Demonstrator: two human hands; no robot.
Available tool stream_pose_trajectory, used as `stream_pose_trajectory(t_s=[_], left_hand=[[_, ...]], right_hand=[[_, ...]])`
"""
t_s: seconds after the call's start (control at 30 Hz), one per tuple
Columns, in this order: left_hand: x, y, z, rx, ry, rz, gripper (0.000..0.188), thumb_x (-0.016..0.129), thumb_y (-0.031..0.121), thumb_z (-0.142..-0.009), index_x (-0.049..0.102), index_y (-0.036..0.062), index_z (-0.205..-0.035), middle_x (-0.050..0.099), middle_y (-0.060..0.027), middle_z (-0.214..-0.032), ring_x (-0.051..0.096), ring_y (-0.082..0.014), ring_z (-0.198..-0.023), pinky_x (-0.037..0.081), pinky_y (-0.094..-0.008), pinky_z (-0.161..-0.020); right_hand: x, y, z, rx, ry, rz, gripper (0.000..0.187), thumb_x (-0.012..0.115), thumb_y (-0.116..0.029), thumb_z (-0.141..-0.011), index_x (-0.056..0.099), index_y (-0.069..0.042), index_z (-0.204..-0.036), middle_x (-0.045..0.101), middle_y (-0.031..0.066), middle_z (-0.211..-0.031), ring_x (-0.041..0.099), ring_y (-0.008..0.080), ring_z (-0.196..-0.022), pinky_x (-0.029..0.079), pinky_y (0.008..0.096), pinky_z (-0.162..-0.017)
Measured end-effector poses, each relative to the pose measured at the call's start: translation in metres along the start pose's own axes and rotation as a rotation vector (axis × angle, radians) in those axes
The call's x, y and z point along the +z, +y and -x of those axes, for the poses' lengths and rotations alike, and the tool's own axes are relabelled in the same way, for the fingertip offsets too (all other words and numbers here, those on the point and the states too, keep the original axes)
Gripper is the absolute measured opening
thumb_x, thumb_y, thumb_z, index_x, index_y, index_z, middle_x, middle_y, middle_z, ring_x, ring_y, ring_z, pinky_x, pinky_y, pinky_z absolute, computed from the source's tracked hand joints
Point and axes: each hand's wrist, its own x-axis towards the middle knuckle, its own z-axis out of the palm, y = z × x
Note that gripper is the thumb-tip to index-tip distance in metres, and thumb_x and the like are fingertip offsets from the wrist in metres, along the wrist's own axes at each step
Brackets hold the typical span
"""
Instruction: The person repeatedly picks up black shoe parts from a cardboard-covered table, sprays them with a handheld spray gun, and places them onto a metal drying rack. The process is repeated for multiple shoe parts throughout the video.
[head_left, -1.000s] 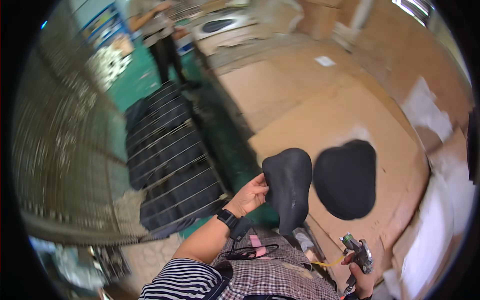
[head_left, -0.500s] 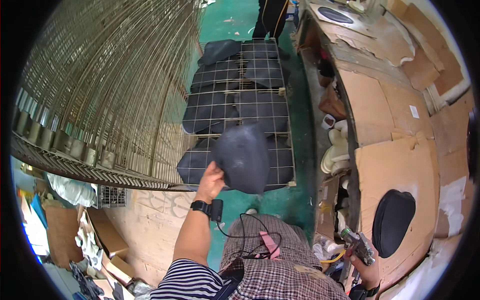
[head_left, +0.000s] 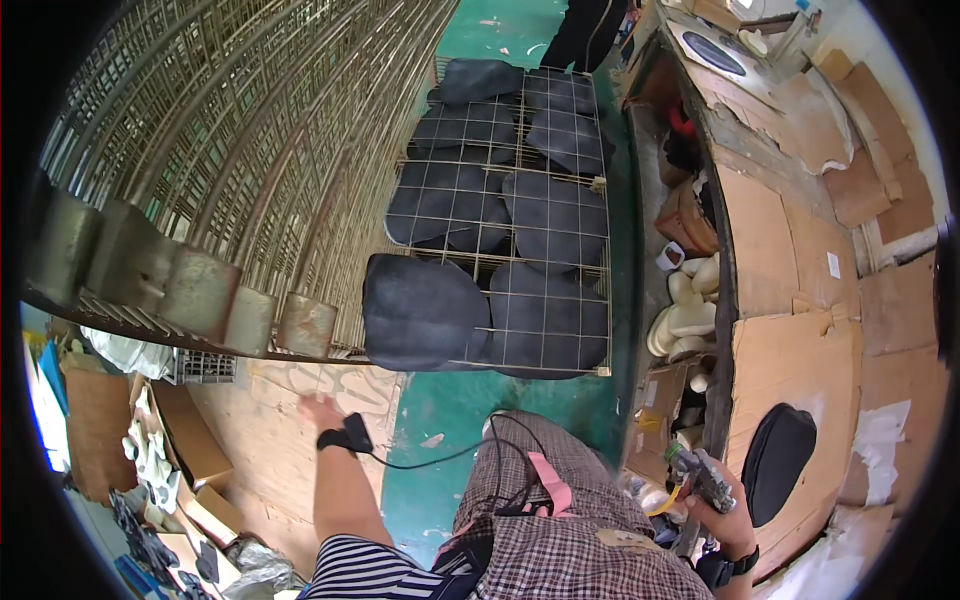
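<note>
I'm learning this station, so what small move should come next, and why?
Probably bring the left grip across to the black pad lying on the cardboard: that grip, though blurred, looks empty, while the right grip is occupied with a spray gun. The nearest left dark piece already lies on the wire rack.

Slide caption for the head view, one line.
Left hand empty near a wire rack of dark pads; right hand holding a spray gun.

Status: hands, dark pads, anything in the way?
Left hand blurred, nothing visible in it. Right hand gripping spray gun. Nearest dark pad lying atop wire rack. Possible snag: cable off left wristband.
</note>
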Motion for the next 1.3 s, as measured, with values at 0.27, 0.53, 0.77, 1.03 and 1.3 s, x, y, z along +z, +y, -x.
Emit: stream_pose_trajectory(t_s=[0.27, 0.53, 0.77, 1.03, 1.3], left_hand=[[0.096, 0.218, 0.097, 0.43, -0.448, 0.328, 0.051, 0.041, 0.043, -0.093, 0.052, 0.0091, -0.13, 0.054, -0.0109, -0.128, 0.054, -0.0289, -0.113, 0.048, -0.0458, -0.091], [0.091, 0.233, 0.075, 0.274, -0.481, 0.232, 0.054, 0.038, 0.045, -0.09, 0.057, 0.0093, -0.126, 0.057, -0.0121, -0.127, 0.059, -0.0342, -0.107, 0.05, -0.0523, -0.087], [0.082, 0.236, 0.056, 0.341, -0.462, 0.129, 0.059, 0.034, 0.045, -0.089, 0.054, 0.0074, -0.129, 0.056, -0.0145, -0.129, 0.058, -0.0396, -0.109, 0.048, -0.0588, -0.086], [0.091, 0.2, 0.2, 0.335, -0.442, 0.198, 0.059, 0.034, 0.046, -0.091, 0.054, 0.0047, -0.128, 0.057, -0.0121, -0.128, 0.059, -0.0338, -0.109, 0.051, -0.0491, -0.089], [0.08, 0.16, 0.238, 0.273, -0.492, 0.3, 0.05, 0.037, 0.038, -0.094, 0.053, 0.005, -0.128, 0.052, -0.0119, -0.133, 0.052, -0.0288, -0.118, 0.046, -0.0451, -0.095]], right_hand=[[-0.01, 0.01, 0.0, -0.116, -0.003, 0.017, 0.052, 0.07, 0.0, -0.079, 0.051, -0.001, -0.128, 0.063, 0.0024, -0.094, 0.06, 0.0094, -0.087, 0.05, 0.0259, -0.08], [-0.051, 0.052, 0.018, -0.17, -0.011, -0.012, 0.051, 0.072, -0.003, -0.08, 0.051, -0.001, -0.126, 0.063, 0.0023, -0.093, 0.06, 0.009, -0.086, 0.05, 0.0261, -0.079], [-0.089, 0.078, 0.045, -0.103, 0.105, 0.03, 0.053, 0.072, -0.002, -0.079, 0.051, -0.002, -0.128, 0.065, 0.0041, -0.099, 0.061, 0.0098, -0.088, 0.05, 0.0262, -0.081], [-0.09, 0.071, 0.063, -0.169, 0.147, -0.007, 0.05, 0.071, -0.001, -0.079, 0.053, -0.001, -0.126, 0.064, 0.0037, -0.1, 0.062, 0.0097, -0.088, 0.05, 0.0262, -0.08], [-0.105, 0.099, 0.1, -0.214, 0.166, -0.148, 0.048, 0.07, -0.001, -0.08, 0.052, 0.0, -0.126, 0.063, 0.0033, -0.097, 0.061, 0.0105, -0.086, 0.049, 0.0262, -0.078]])
